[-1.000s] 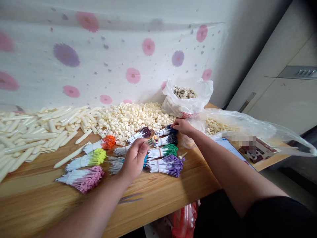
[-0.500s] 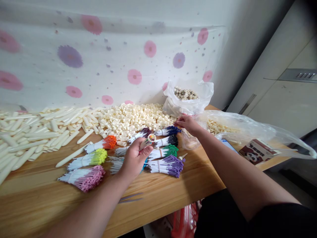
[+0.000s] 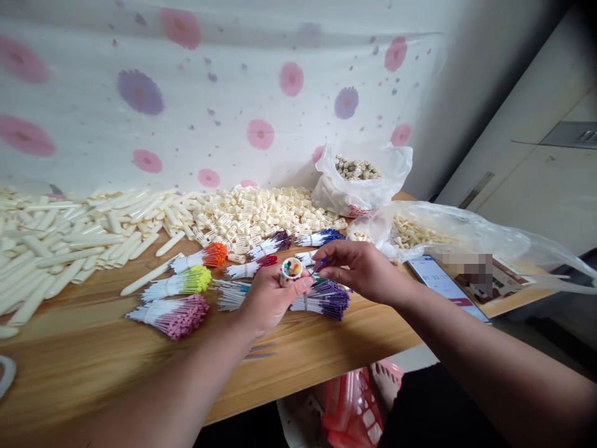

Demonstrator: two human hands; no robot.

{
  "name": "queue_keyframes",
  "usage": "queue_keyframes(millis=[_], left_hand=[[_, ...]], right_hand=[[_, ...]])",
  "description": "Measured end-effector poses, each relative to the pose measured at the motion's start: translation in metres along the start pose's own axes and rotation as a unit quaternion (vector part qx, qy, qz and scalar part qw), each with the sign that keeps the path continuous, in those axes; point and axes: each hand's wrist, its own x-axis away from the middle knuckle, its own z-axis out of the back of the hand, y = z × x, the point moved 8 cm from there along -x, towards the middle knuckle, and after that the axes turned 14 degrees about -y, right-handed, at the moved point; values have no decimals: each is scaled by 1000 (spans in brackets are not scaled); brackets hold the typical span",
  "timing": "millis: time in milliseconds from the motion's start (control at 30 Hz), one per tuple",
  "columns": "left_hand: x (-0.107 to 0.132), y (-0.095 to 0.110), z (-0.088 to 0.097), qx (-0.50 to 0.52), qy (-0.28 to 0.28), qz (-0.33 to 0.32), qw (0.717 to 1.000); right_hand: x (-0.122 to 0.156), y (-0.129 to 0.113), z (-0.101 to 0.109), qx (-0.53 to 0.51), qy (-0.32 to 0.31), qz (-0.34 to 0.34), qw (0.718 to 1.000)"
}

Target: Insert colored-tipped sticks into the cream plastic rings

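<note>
My left hand [image 3: 273, 292] is closed round a cream multi-colour pen barrel [image 3: 291, 269], whose open end faces up and shows several coloured tips inside. Close beside it, my right hand [image 3: 357, 267] pinches a thin pen refill with a blue end [image 3: 319, 266]. Rubber-banded refill bundles lie under and around both hands: purple [image 3: 329, 300], blue [image 3: 324, 237], dark maroon [image 3: 275, 243] and red [image 3: 252, 267]. Left of my left hand are orange [image 3: 203, 256], yellow [image 3: 180, 283] and pink [image 3: 175, 315] bundles. The black and green bundles are mostly hidden behind my right hand.
Long cream pen tubes [image 3: 69, 242] are heaped at the left, and short slotted cream parts [image 3: 252, 211] along the back. A white plastic bag [image 3: 336, 193] of small parts stands behind. At the right lie a clear bag [image 3: 466, 227], a phone [image 3: 438, 283] and a box [image 3: 508, 280].
My right hand has come back from the blue bundle toward my left hand, with a blue-ended refill in its fingers. My left hand still grips the pen barrel. The view has shifted slightly.
</note>
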Motion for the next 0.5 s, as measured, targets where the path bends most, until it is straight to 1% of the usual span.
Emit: queue_keyframes(millis=[100, 200, 300, 333, 400, 500], left_hand=[[0, 0, 1, 20, 9, -9, 1000], [-1, 0, 2, 19, 12, -10, 1000], [0, 1, 3, 8, 13, -15, 1000], [0, 1, 3, 4, 6, -18, 1000], [0, 0, -1, 8, -28, -23, 999], [1, -2, -11, 44, -97, -27, 994]], right_hand=[[5, -2, 2, -22, 27, 23, 999], [10, -8, 2, 7, 50, 37, 998], [12, -16, 0, 42, 59, 63, 995], [12, -18, 0, 47, 60, 75, 994], [12, -23, -1, 44, 44, 102, 993], [11, -32, -7, 46, -28, 144, 988]])
